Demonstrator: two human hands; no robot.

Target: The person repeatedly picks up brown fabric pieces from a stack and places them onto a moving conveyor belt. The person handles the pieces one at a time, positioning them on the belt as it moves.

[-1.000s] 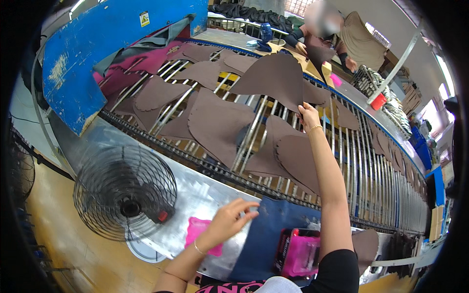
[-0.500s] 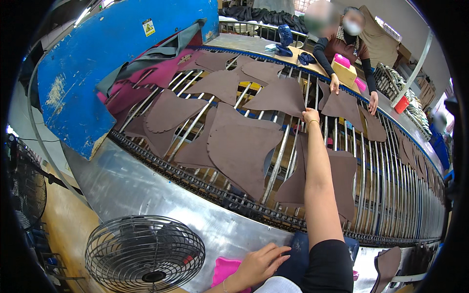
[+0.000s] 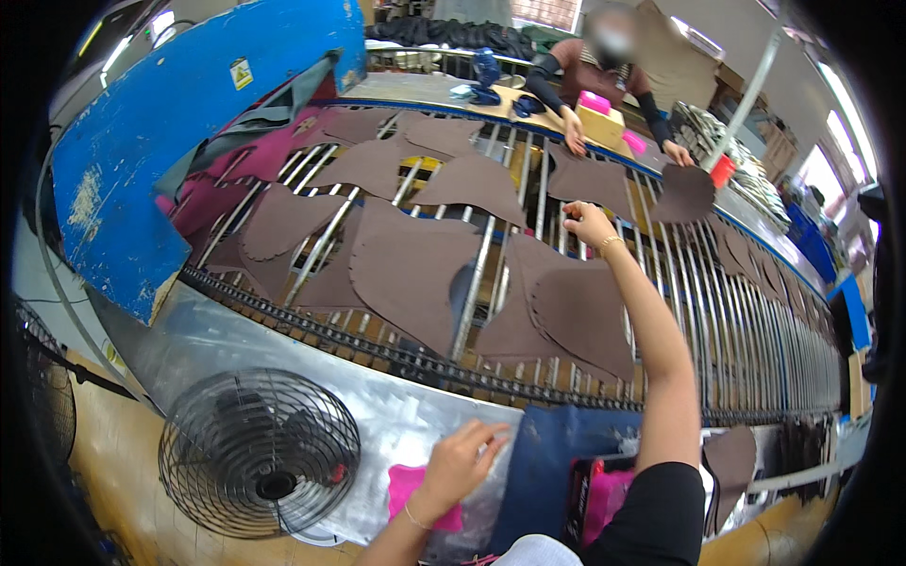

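Note:
My right hand point(image 3: 590, 226) reaches over the rod conveyor with its fingers apart and nothing in them. Just left of it lies a brown cut panel point(image 3: 477, 189), not touching the fingers. Farther off is another brown panel point(image 3: 590, 184), and two overlapping panels point(image 3: 580, 311) lie nearer me, below my right wrist. My left hand point(image 3: 460, 467) hovers over the metal ledge with loosely bent, parted fingers, holding nothing. Beside its wrist is a pink cloth point(image 3: 401, 491), partly covered by the forearm.
Across the conveyor, a co-worker holds up a brown panel point(image 3: 684, 193). A blue machine housing point(image 3: 113, 179) stands at the left, with a caged fan point(image 3: 260, 453) near me. Drive chains point(image 3: 377, 354) edge the metal rods. A dark blue sheet point(image 3: 547, 462) hangs over the ledge.
My right hand has let go of a brown panel's corner. Across from me, the co-worker has lifted one panel off the rods. The view has swung to the right.

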